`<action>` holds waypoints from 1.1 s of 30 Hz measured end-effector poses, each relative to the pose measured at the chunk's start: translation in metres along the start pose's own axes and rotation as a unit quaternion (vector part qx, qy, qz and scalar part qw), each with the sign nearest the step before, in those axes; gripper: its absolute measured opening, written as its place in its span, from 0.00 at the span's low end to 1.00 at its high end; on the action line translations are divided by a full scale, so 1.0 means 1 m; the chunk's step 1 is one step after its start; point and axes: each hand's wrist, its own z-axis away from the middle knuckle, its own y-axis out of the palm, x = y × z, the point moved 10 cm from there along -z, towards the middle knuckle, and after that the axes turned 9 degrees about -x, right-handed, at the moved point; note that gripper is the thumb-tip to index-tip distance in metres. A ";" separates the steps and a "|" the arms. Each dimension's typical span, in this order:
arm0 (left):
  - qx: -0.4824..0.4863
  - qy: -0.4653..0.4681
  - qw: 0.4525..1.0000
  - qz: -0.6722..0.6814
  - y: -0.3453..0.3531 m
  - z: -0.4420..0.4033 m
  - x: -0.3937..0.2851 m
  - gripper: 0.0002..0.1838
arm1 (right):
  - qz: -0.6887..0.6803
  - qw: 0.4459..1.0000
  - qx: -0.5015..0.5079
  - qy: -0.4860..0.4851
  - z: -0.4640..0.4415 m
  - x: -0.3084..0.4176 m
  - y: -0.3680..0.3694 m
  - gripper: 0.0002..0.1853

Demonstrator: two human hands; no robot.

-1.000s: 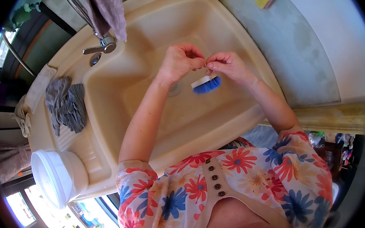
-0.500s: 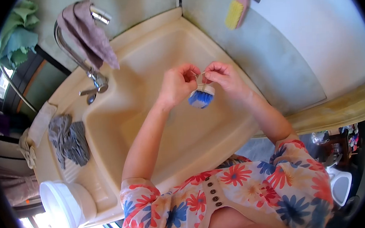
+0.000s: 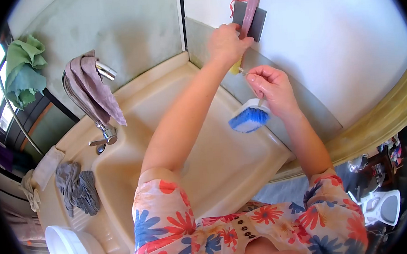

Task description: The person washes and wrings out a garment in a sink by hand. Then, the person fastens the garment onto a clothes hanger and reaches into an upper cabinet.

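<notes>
At the upper centre of the frame, the left hand [image 3: 228, 44] reaches to the wall and touches the pink-handled brush [image 3: 250, 10], its thumb and fingers on either side of the lower handle; how firmly they close on it, I cannot tell. This brush hangs upright, in front of a dark grey panel [image 3: 259, 27], with its yellow bristles pointing downward and partly hidden by the hand. Just right of the frame's centre, the right hand [image 3: 275, 90] has thumb and forefinger pressed together, pinching a thin cord [image 3: 260, 101]. From that cord hangs the blue-bristled brush [image 3: 250, 117], tilted, below the right hand and above the right edge of the beige sink [image 3: 210, 162]. Left of centre, a mauve cloth [image 3: 87, 81] drapes over the curved tap [image 3: 109, 135]. Toward the lower left, crumpled grey cloths [image 3: 78, 190] lie on the ridged drainboard, with a white bucket [image 3: 56, 250] near them at the frame's bottom left.
</notes>
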 end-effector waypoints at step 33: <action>0.131 -0.132 0.892 0.413 -0.036 -0.008 0.005 0.11 | 0.222 0.964 -0.074 -0.124 -0.080 0.107 0.002 0.08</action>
